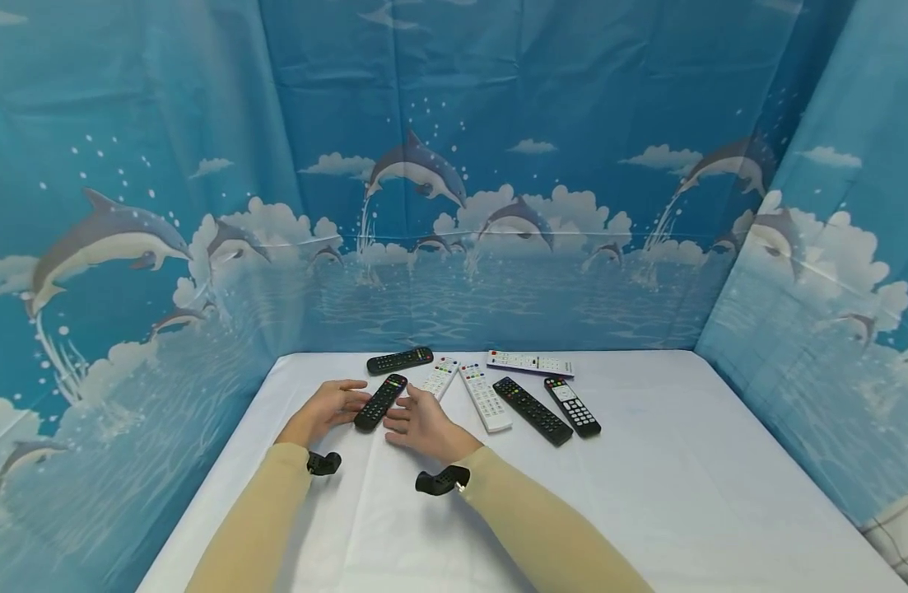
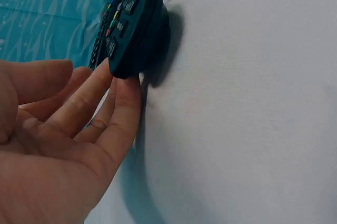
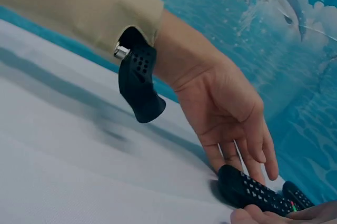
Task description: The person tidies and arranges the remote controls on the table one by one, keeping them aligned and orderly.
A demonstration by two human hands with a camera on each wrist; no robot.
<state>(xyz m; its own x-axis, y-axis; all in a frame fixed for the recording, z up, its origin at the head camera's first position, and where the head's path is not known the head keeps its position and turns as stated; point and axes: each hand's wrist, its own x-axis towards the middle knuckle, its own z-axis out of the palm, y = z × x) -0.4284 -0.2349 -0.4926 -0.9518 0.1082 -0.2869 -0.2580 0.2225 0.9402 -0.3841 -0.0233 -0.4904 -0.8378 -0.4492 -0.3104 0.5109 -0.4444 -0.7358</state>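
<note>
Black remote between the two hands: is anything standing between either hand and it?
Nothing visible. The black remote lies on the white tablecloth, the left hand touching its near end with straight fingers. The right hand is at its other side, with no object between. The white remote lies beyond.

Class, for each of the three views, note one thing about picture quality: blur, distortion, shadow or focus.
Head view: wide-angle bending curves the backdrop's edges; even light, sharp remotes. Left wrist view: the left hand is soft and very close, and the black remote casts a dark shadow on the white tablecloth. Right wrist view: the cloth is streaked by blur, while the wrist strap is fairly sharp.
</note>
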